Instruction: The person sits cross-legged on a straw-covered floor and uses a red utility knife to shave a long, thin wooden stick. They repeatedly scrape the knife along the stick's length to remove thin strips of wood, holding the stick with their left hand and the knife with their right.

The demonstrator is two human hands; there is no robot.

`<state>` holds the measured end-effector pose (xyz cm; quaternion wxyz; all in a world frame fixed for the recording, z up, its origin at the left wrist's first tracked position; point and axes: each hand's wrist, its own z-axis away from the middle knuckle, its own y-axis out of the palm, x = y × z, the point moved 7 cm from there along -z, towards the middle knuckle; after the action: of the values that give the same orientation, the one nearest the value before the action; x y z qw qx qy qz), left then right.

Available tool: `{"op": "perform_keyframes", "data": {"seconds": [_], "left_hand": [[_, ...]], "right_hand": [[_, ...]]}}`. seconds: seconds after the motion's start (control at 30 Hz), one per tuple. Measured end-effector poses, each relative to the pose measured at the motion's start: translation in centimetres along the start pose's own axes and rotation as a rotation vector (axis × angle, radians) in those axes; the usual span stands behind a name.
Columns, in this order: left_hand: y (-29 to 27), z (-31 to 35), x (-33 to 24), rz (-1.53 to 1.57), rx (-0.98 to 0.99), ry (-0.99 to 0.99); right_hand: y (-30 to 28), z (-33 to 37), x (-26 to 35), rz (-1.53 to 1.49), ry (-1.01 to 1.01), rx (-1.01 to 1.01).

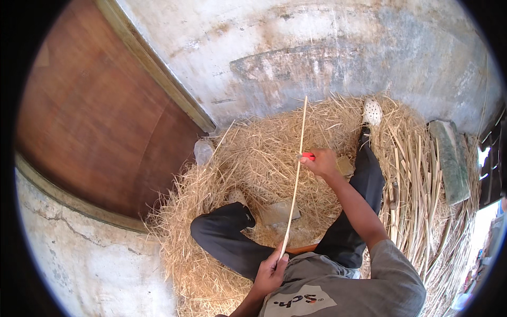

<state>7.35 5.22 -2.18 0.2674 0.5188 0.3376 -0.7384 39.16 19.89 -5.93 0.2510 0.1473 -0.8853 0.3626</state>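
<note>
A long, thin, pale strip that looks like split bamboo (297, 174) runs from my lap up toward the wall. Its near end is gripped by my left hand (272, 269), fingers closed around it close to my body. Farther up, my right hand (322, 161) is closed on a small red-handled knife (308, 156), most of its handle hidden in the fingers. The knife's tip end meets the strip around its middle; the blade itself is too small to make out clearly.
Curly straw-coloured shavings (264, 142) heap around my outstretched legs. On the right lies a bundle of long split strips (414, 179), beside a greenish slab (450, 161). A flat block (280, 212) sits between my legs. Ahead rises a stained wall (317, 58); a brown door (105, 105) stands left.
</note>
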Motion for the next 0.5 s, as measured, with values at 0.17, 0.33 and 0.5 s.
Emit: {"op": "perform_keyframes", "data": {"seconds": [0.17, 0.33, 0.5], "left_hand": [[-0.6, 2.0, 0.4, -0.017, 0.014, -0.050], [-0.9, 4.4, 1.5, -0.066, 0.054, -0.109], [-1.1, 8.0, 4.3, -0.111, 0.145, -0.163]], "right_hand": [[-0.1, 0.0, 0.2, 0.037, 0.020, 0.020], [-0.3, -0.6, -2.3, 0.103, 0.164, 0.053], [-1.7, -2.5, -8.6, 0.121, 0.554, 0.008]]}}
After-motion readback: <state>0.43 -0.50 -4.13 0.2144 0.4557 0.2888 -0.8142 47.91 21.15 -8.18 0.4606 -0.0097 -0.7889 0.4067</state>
